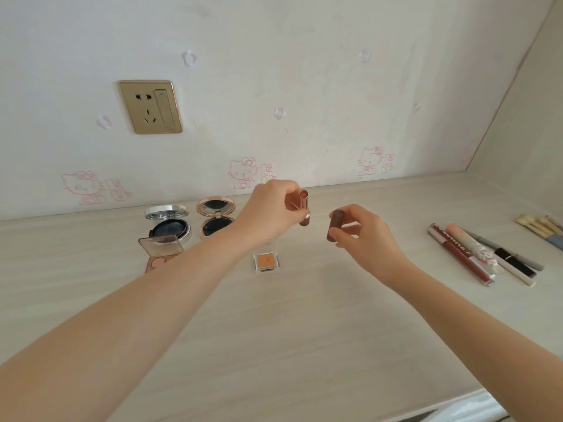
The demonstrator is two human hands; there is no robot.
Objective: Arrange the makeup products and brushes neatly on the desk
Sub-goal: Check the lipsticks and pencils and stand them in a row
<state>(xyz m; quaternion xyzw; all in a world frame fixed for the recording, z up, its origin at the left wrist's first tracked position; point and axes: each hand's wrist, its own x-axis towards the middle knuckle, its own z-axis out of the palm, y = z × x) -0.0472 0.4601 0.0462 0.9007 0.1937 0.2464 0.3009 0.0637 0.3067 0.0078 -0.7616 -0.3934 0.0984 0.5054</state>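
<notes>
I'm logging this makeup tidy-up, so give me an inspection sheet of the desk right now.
Surface: pale wood-grain desk.
Job's things: lipstick, uncapped; cap; two open compacts; blush palette; orange pan; tubes and pencils; brushes.
Clutter: nothing seen.
Hands: left hand holds lipstick; right hand holds cap.
Cables: nothing seen.
Surroundings: stickered wall, socket.

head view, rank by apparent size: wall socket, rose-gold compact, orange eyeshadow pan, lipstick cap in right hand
1. wall socket
2. rose-gold compact
3. orange eyeshadow pan and lipstick cap look alike; the cap is held above the desk, nearer the camera, so unranked.
</notes>
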